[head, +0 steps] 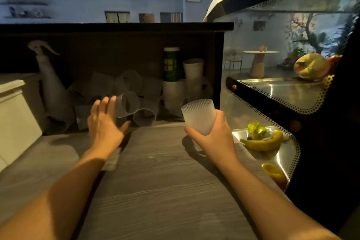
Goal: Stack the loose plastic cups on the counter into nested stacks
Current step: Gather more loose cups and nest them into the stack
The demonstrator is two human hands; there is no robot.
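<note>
Dim wood-grain surface (165,171), dark back panel behind. Ribbed frosted cup (198,116) upright, mouth up, above surface right of centre; right hand (211,138) grip wrapped around its lower half. Pile of clear loose cups (128,91) lying on sides against back panel. Left hand (104,122) grip spread, fingertips at one tipped clear cup (127,105); contact unclear. Spray bottle (48,76) left of pile. Paper cup stacks (175,76) right of pile. Display case (282,87) far right, banana (263,143) on its lower shelf.

Both hands reach forward: left hand (104,121) spread open, right hand (212,136) curled in a grip.
</note>
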